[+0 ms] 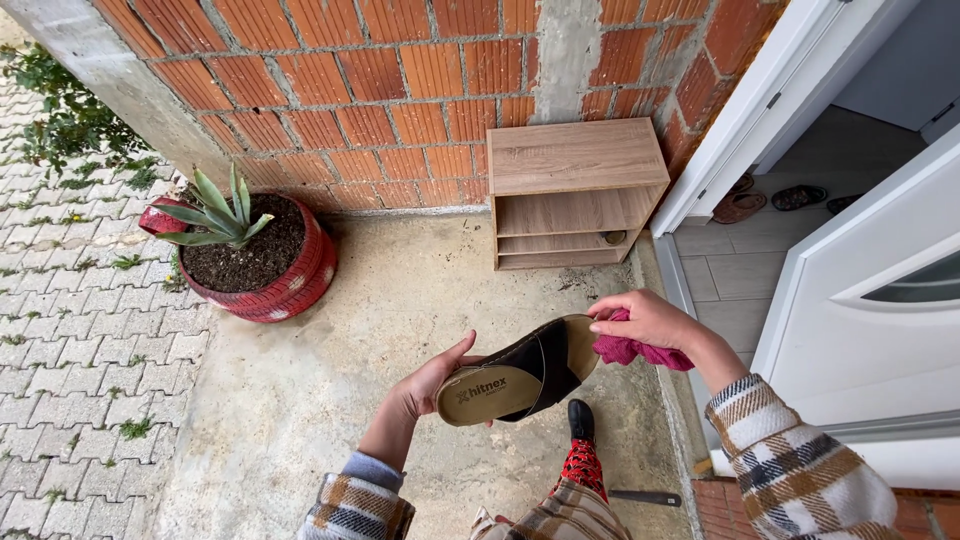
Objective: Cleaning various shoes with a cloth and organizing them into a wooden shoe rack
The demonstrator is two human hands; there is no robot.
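While cradling a dark sandal (520,378) from beneath, curled the left hand (432,385) around its heel end, thumb up against the tan insole; held the sandal tilted in mid-air over the concrete floor (330,380), between both hands; pinched a pink cloth (632,350) in the right hand (650,318), fingers pressed together against the sandal's toe end; hid most of the cloth behind the palm and wrist; cut off both plaid sleeves at the lower edge; showed only one black shoe (581,420) below the sandal; stood near a wooden shoe rack (575,190) against the brick wall (400,80), a small item on its lower shelf too small to identify; kept a red planter (300,280) with a spiky plant well apart at left.
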